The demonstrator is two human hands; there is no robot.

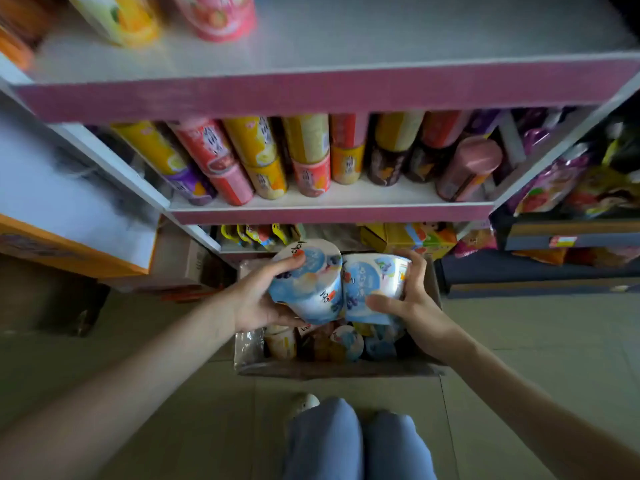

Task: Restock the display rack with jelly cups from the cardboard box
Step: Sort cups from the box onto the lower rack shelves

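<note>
We see the person only in parts. The left forearm (138, 368) and the right forearm (519, 382) are bare from the edges of the view to the wrists. The left hand (256, 299) and the right hand (412, 306) are bare too. The left thumbnail looks painted orange-red, though it is small and blurred. Low in the middle we make out two legs in light blue trousers (356, 441), the cloth smooth and faded like denim. Just past the left knee shows the rounded toe of a pale shoe (304, 403), with a faint pattern we cannot read.
</note>
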